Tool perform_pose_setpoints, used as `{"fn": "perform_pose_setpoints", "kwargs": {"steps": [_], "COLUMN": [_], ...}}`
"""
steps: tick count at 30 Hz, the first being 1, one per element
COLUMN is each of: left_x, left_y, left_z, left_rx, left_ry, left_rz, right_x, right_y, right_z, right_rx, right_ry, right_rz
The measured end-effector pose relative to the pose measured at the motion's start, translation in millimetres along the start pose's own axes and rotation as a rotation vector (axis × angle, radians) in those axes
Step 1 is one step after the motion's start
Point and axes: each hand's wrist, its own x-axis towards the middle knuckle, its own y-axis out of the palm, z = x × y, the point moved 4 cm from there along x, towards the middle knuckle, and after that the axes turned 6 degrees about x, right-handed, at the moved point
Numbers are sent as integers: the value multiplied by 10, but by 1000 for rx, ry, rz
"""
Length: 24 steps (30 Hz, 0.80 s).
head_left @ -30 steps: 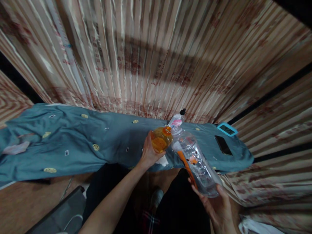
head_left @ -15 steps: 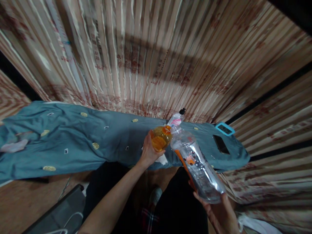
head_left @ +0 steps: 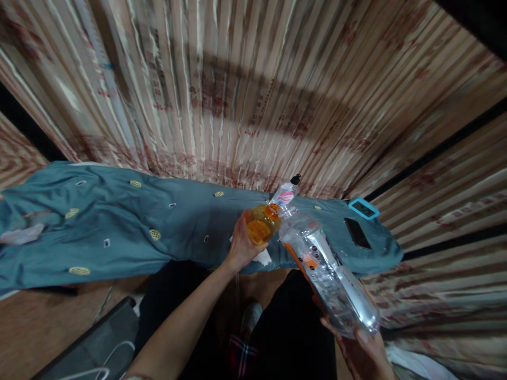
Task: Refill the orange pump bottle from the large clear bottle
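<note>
My left hand (head_left: 242,245) is closed round a small, round orange bottle (head_left: 262,228) whose open neck tilts to the upper right. In my right hand (head_left: 362,345) is a large clear plastic bottle (head_left: 325,274), gripped near its base and tilted so that its neck points up and left. The two bottle necks lie close together; whether they touch, I cannot tell. Just behind them stands a clear pump bottle (head_left: 284,194) with a pink label and a black top. A piece of white tissue (head_left: 263,257) shows below the orange bottle.
A long surface under a blue-green cloth (head_left: 190,211) stretches before me. On its right lie a dark phone (head_left: 357,233) and a blue-framed device (head_left: 363,208). Pleated curtains (head_left: 237,95) hang behind. A grey box-like object (head_left: 91,343) with a white cable is at lower left.
The base of the large clear bottle and my right hand have shifted slightly right and down. My left hand with the orange bottle has barely moved.
</note>
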Motion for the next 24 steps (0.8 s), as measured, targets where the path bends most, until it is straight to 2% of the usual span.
{"fn": "perform_pose_setpoints", "kwargs": {"steps": [6,13,24], "left_x": [7,4,5], "left_y": [-7,16,-3], "left_z": [-12,23,-15], "left_rx": [-3,-10,1], "left_ry": [5,-7,-13], "left_rz": [0,-22,-5], "right_x": [23,-8,-56], "right_y": [-49,-173,-92], "right_z": [29,-42,46], "right_rx": [31,-5,-82], "right_ry": [-53,6,-95], "right_rz": [9,25,-32]}}
